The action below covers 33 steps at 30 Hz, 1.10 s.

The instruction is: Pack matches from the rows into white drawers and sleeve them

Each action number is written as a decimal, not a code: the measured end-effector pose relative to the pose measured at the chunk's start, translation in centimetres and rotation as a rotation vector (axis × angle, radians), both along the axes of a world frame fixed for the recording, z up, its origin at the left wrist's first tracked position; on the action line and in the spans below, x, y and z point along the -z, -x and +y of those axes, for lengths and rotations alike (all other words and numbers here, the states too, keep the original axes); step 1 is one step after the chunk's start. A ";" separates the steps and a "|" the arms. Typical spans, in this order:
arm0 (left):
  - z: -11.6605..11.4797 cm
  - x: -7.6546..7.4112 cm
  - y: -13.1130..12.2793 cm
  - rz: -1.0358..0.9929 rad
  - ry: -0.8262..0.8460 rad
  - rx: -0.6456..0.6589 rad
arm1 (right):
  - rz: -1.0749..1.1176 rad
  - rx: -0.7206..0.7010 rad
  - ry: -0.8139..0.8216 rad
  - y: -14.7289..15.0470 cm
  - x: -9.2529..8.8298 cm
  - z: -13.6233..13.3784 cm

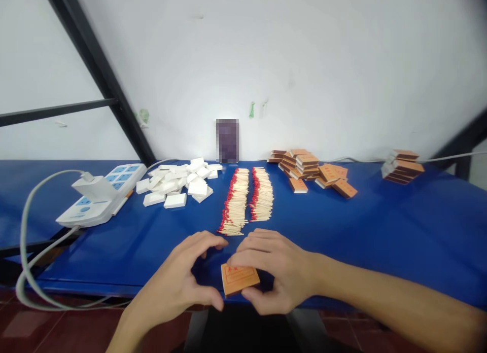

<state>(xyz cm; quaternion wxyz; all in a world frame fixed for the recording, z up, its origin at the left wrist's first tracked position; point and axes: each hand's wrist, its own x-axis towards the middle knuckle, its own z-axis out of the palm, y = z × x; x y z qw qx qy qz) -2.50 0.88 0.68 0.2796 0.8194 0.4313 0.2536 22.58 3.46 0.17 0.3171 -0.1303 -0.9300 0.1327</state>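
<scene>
Pale wall (304, 64) behind, blue bench (342, 231) in front, tiled floor (30, 327) below the near edge. Head view, only one. Orange matchbox (240, 280) sits between both hands at the bench's near edge, printed face up, slightly tilted. Right hand (272, 267) grasps it: fingers over the top and far side, thumb at the near right corner. Left hand (186, 272) is empty, fingers and thumb spread in a C just beside the box's left side, thumb tip near its lower left corner, apparently not touching. Whether the box is filled: cannot tell.

Ahead of the hands, two rows of matches: left row (236, 201), right row (262, 198), red heads to the left. Ahead and left of the left hand, heap of white trays (177, 183); farther left, power strip (102, 198) with a plugged-in adapter. Ahead and right of the right hand, pile of orange boxes (306, 163); well out right, small stack (404, 166). Blurred dark rectangle (228, 140) stands against the wall, beyond the rows.

Handling, judged: matchbox light, thin card, stiffish but crushable, not very slippery. Best hold is a gentle pinch on opposite narrow sides; squeezing the broad faces could dent it.
</scene>
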 end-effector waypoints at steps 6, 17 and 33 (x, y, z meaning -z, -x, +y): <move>0.4 0.1 1.1 0.005 -0.038 -0.195 | 0.034 0.181 -0.515 -3.7 -4.2 2.0; 6.6 0.4 5.4 0.419 -0.399 -0.367 | -0.169 1.297 -0.279 -30.8 -3.8 8.4; 8.3 2.5 5.8 0.612 -0.437 -0.386 | 0.020 1.572 -0.166 -39.4 0.7 11.2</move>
